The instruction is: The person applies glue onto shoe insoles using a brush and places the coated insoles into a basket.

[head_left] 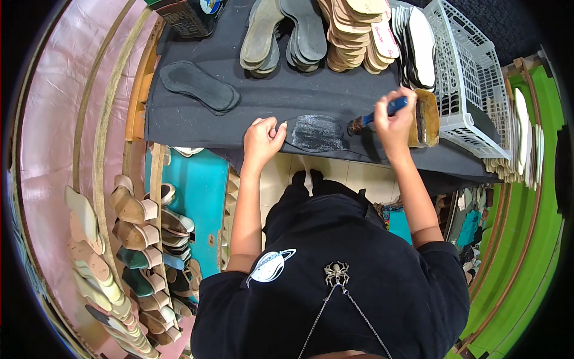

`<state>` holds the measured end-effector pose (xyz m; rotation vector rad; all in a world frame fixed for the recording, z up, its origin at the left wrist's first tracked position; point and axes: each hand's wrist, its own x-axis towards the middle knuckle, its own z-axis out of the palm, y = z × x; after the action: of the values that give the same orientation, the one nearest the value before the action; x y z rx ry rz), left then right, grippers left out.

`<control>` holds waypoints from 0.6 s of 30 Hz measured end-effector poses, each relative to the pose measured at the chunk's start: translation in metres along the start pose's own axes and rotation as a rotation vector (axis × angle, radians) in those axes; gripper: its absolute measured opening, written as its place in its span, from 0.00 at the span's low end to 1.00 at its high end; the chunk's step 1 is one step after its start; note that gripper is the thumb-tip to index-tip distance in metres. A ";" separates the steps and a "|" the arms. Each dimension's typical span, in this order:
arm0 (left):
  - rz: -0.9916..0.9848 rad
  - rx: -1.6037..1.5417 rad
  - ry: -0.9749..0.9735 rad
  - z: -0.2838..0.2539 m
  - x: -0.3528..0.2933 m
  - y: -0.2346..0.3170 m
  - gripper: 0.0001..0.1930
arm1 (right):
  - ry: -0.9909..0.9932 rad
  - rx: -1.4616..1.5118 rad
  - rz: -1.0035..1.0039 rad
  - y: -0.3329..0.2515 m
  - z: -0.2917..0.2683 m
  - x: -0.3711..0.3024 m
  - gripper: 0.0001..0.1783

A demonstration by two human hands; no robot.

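Observation:
A dark insole (318,133) lies across the near part of the black-covered table (269,99), its left part coated with a wet, shiny layer. My left hand (261,140) is closed at the insole's left end, thumb and fingers pinching its edge. In my right hand (394,122) is a brush (382,114) with a blue handle. Its brown bristles touch down at the right part of the insole, just past the coated patch. Right beside that hand stands a yellowish tub (428,118) with a dark inside, partly hidden by my fingers.
Grey insole stacks (304,30), tan insole stacks (347,36) and white-topped insoles (421,45) line the table's far side. Dark insoles (200,87) lie at left. A white plastic crate (469,78) stands at right. Shoe racks (140,239) are at lower left.

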<state>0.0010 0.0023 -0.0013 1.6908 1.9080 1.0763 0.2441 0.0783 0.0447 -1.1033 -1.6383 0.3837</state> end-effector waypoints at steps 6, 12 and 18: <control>-0.022 0.021 -0.037 0.001 0.002 0.002 0.19 | -0.065 0.027 -0.092 -0.046 0.064 0.009 0.16; -0.037 -0.001 -0.017 0.000 0.000 0.000 0.19 | -0.009 0.040 0.011 -0.018 0.041 0.002 0.18; -0.021 0.028 0.010 0.003 0.000 0.001 0.18 | 0.043 0.068 0.009 0.007 -0.014 -0.011 0.15</control>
<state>0.0036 0.0027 -0.0028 1.6797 1.9508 1.0568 0.2601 0.0693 0.0384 -1.0616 -1.5723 0.4159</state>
